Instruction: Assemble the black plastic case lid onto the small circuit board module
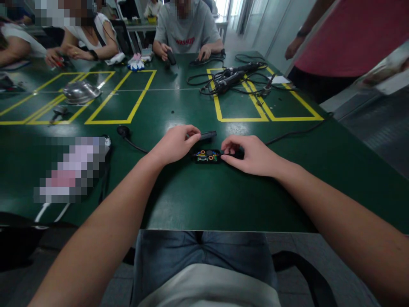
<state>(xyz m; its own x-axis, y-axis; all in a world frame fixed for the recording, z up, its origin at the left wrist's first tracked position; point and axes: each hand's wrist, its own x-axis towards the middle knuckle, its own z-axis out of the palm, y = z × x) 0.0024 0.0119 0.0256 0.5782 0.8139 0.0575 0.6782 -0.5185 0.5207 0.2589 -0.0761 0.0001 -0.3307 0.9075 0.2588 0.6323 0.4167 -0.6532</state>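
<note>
A small open black plastic case (207, 157) lies on the green table in front of me. Coils, coloured wires and green circuit board show inside it. My left hand (179, 144), at the case's upper left, is closed on a flat black cover (208, 135), held just behind the case. My right hand (249, 154) is at the right end of the case, fingers curled and pinching the black cable (297, 131) where it meets the case. The fingers partly hide that joint. To the left, another lead ends in a black plug (123, 131).
Yellow tape outlines (243, 120) mark the table. Tangled black cables and tools (228, 79) lie at the back right. A metal bowl (80, 92) stands left, behind a blurred-out package (72, 170). A person (188, 30) sits opposite holding a dark object; another stands at right.
</note>
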